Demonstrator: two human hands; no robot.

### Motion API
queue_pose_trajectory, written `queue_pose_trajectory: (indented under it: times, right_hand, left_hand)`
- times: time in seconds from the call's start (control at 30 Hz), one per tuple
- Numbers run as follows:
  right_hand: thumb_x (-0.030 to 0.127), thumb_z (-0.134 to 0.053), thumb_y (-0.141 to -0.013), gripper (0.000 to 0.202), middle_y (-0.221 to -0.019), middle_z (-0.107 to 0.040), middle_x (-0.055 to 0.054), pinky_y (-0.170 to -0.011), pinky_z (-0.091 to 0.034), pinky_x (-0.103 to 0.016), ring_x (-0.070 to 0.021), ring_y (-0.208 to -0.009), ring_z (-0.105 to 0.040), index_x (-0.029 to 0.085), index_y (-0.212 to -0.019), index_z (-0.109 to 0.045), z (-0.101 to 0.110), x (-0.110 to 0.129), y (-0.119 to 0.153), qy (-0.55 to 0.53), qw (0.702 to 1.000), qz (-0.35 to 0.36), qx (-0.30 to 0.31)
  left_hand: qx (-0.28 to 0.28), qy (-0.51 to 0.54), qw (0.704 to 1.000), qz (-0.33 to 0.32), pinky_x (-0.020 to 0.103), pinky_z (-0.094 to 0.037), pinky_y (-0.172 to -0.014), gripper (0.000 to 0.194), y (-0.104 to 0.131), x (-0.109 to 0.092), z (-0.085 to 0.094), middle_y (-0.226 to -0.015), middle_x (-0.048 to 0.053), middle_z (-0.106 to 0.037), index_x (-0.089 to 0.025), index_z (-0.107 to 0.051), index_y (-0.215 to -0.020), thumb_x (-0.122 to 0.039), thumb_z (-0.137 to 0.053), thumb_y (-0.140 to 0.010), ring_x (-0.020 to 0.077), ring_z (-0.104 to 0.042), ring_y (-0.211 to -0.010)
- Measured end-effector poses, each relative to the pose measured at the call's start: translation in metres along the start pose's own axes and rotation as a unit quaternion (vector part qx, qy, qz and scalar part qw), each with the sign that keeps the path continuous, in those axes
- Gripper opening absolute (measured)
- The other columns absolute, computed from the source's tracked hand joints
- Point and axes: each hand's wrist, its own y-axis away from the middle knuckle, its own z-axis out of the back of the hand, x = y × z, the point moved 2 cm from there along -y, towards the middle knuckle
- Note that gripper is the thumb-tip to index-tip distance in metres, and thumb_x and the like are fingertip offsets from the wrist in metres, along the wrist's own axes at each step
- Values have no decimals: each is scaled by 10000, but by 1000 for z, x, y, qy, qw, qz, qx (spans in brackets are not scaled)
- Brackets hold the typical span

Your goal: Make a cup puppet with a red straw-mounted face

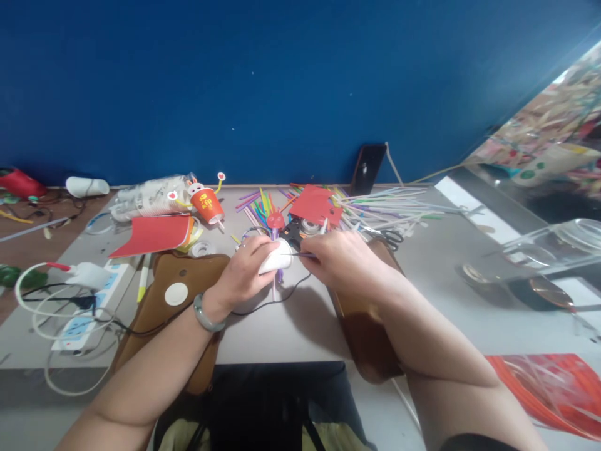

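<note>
Pale grey table (300, 338), blue wall (282, 88) behind.

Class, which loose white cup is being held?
The white cup in the left hand, at the centre; the other white cup lies untouched at the far left, near the blue wall.

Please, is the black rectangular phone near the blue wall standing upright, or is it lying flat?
Upright: the black rectangular phone stands on its short edge, in front of the blue wall.
</note>
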Motion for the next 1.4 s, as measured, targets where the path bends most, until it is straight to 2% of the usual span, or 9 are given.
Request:
queue_pose_trajectory:
  times: [0.17, 0.37, 0.67, 0.8, 1.03, 1.23, 1.4]
  right_hand:
    - [252, -536, -888, 203, -701, -670, -59, -564, -221, -282, -155, -615, -521, 165, -765, -671, -4, -6, -7, -61, 998, -11, 29]
    - [167, -501, -904, 219, -775, -697, -70, -568, -167, -302, -158, -653, -543, 167, -767, -672, 1, -3, -5, -1, 995, 85, 50]
    - [256, -536, -912, 205, -664, -640, -48, -561, -189, -284, -147, -588, -484, 173, -776, -664, 3, -6, -4, -36, 998, 16, 41]
    - [219, -538, -906, 190, -690, -634, -31, -553, -168, -285, -127, -581, -446, 175, -753, -643, 3, -8, -2, -31, 997, 72, 19]
    - [82, -510, -856, 196, -700, -568, -23, -544, -125, -303, -112, -554, -323, 160, -709, -613, 5, -7, 4, 41, 981, 187, -28]
    - [46, -505, -850, 238, -654, -520, -15, -561, -160, -299, -120, -594, -364, 163, -653, -570, 8, -7, 7, 17, 968, 247, -31]
    - [76, -507, -873, 245, -673, -560, -12, -590, -228, -282, -120, -608, -417, 168, -657, -577, 10, -7, 9, -36, 957, 287, -9]
  left_hand:
    - [3, -2, 1000, -6, 434, -488, -1001, 487, -1, 1, 2, -1177, 106, -597, -215, -532, -1274, -113, -644, -811, 271, -568, -1149]
    - [40, 21, 999, -17, 423, -496, -975, 480, -1, -1, 3, -1185, 101, -587, -224, -517, -1265, -118, -646, -815, 262, -575, -1122]
    - [10, 8, 999, -31, 426, -485, -1000, 519, -2, 1, 5, -1190, 104, -590, -213, -511, -1286, -115, -666, -801, 260, -574, -1132]
    - [18, 31, 999, -19, 419, -489, -1000, 515, -2, 0, 6, -1187, 105, -585, -207, -519, -1277, -119, -679, -795, 261, -570, -1148]
    - [50, 93, 994, -29, 408, -508, -951, 523, -6, 2, 10, -1166, 88, -585, -240, -527, -1271, -152, -702, -786, 240, -586, -1098]
    - [107, 149, 983, -25, 391, -511, -946, 552, -5, 4, 13, -1183, 88, -591, -243, -560, -1253, -158, -732, -735, 240, -591, -1101]
    - [159, 186, 969, -29, 382, -518, -949, 550, -3, 4, 15, -1192, 97, -601, -229, -588, -1228, -207, -776, -711, 245, -602, -1104]
